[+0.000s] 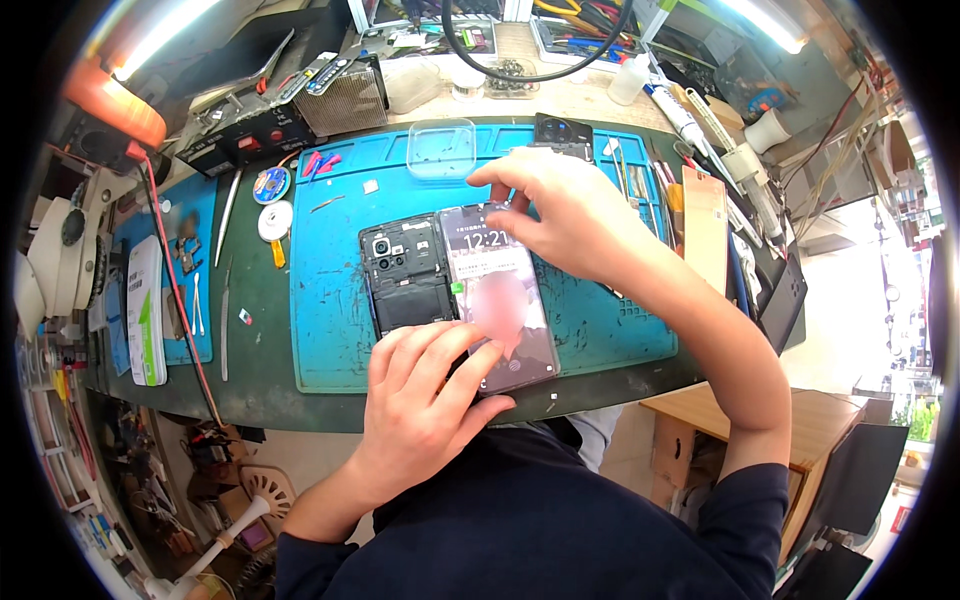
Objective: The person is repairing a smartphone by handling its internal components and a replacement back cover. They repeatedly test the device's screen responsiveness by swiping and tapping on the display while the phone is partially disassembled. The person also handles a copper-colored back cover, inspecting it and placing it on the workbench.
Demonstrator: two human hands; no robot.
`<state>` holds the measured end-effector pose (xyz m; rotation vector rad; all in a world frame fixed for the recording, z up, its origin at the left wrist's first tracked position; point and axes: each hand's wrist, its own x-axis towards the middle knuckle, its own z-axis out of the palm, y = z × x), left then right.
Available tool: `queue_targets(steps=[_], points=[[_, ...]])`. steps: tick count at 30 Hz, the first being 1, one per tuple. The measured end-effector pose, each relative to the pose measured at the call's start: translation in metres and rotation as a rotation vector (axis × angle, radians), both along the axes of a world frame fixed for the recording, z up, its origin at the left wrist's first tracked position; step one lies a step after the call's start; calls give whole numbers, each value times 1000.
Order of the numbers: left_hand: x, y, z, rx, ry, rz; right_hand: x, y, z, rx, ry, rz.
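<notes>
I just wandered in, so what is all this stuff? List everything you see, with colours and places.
Lit phone screen: one, dark purplish, on the blue mat
Opened phone body: one, black, left of the screen
Blue mat: one, blue, mid-bench
Clear tray: one, transparent, mat's far edge
Spools: two, white and blue-yellow, left of the mat
Squeeze bottle: one, whitish, far right
Lamps: two, white, upper corners
Loose tools: too many to count, mixed, around the bench
Sleeves: two, dark navy, lower edge
Left grip: one, bare hand, over the screen's lower part
Right grip: one, bare hand, at the screen's top
</notes>
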<state>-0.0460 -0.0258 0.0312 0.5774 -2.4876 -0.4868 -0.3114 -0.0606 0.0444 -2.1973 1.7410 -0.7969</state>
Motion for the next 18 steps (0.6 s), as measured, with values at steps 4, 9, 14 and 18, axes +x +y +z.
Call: queue_targets(steps=[4, 9, 14, 18], points=[[0, 2, -4, -15, -9, 15, -2, 3, 8, 100, -16, -28], [0, 3, -4, -26, -11, 28, 0, 5, 26, 365, -90, -89], [-1, 3, -4, -28, -4, 36, 1, 8, 25, 309, -54, -91], [0, 3, -5, -25, 3, 32, 8, 13, 25, 172, -5, -76]])
